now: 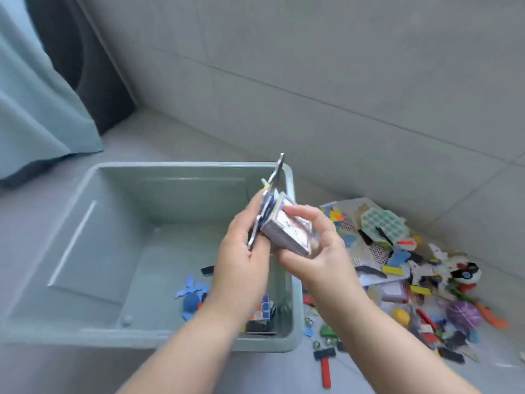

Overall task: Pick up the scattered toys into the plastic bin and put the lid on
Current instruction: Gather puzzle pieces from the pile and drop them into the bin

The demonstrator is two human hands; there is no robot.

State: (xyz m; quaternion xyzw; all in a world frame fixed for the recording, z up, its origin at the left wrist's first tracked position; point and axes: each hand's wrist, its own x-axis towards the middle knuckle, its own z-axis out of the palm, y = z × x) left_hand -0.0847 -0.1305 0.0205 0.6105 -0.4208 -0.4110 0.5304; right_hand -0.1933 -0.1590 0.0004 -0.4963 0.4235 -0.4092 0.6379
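A pale green plastic bin [93, 211] stands open on the floor. A few toys lie in its near right corner, among them a blue figure [191, 297] and a twisty cube puzzle [262, 308]. Above the bin's right side, my left hand [241, 251] grips several flat blue and white cardboard pieces [271, 191]. My right hand [315, 245] holds a thick stack of cards [287, 231] pressed against them. The scattered toys [403, 277] lie in a heap on the floor right of the bin. No lid is in view.
A tiled wall [341, 81] runs behind the bin and the heap. A teal curtain [37, 109] hangs at the far left with a dark shape beside it. A red and black toy hammer [326, 365] lies on the floor in front of the heap.
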